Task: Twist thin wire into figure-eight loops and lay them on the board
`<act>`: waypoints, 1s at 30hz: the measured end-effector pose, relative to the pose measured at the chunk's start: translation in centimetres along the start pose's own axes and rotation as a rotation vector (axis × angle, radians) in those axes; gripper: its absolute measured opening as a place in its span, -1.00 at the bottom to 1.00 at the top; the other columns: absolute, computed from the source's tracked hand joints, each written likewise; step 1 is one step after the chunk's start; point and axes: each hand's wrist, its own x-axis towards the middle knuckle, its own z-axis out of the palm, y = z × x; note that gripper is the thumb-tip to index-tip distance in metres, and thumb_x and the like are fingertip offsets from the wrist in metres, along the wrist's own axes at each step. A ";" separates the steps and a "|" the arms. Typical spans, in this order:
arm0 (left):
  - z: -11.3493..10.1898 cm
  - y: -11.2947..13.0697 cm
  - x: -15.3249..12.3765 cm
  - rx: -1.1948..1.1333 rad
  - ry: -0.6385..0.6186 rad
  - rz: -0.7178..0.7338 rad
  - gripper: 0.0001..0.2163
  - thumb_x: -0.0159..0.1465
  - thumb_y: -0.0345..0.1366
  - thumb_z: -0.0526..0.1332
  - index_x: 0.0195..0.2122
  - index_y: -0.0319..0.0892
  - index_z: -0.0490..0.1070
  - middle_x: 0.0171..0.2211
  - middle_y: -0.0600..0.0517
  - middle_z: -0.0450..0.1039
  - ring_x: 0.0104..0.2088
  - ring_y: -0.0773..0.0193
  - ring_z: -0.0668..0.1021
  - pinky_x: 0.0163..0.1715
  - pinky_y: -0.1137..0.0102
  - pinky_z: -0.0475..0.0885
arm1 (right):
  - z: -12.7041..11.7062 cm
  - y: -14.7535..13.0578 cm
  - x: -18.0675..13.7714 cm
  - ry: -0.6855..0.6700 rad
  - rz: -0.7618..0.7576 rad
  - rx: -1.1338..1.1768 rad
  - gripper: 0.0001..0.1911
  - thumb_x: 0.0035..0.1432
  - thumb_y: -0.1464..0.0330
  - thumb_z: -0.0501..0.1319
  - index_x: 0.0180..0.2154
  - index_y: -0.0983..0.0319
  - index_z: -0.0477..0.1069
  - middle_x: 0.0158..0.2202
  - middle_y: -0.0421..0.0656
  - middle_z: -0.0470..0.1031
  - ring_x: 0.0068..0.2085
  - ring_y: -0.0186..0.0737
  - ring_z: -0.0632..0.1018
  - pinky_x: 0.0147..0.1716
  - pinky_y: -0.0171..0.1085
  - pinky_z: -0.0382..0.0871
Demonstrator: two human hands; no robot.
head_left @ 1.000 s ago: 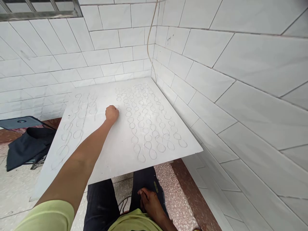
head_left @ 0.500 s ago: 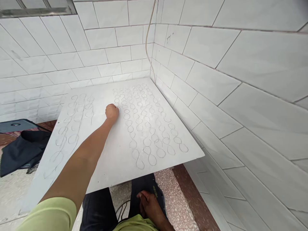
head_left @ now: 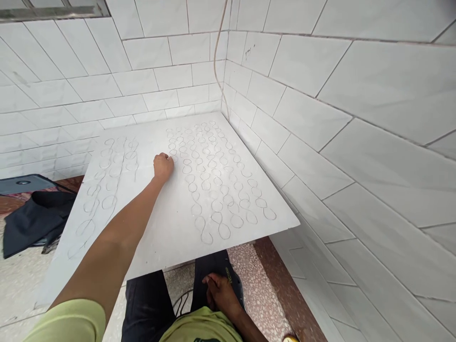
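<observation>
Two tiled walls (head_left: 342,118) are seen meeting in a corner, and a large white board (head_left: 171,223) is set against them, raised above the speckled floor (head_left: 263,294). Rows of looped pencil outlines (head_left: 213,185) are drawn across the board's surface. The left hand (head_left: 163,166) is curled closed on the board, just beside the leftmost column of loops; whether anything is gripped in it cannot be told. The right hand (head_left: 221,294) is laid loosely on the dark trouser leg (head_left: 149,304) below the board's near edge. No containers are shown.
</observation>
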 end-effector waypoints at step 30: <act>-14.0 -15.4 -45.7 -0.263 0.128 0.096 -0.78 0.41 -0.31 0.19 -0.01 0.09 0.55 -0.08 -0.02 0.58 -0.15 0.09 0.65 -0.19 0.22 0.64 | 13.6 -18.9 1.8 -0.188 -1.209 -1.249 -0.37 0.51 0.15 0.06 0.41 0.40 0.16 0.48 0.15 0.15 0.51 0.12 0.09 0.48 0.16 -0.03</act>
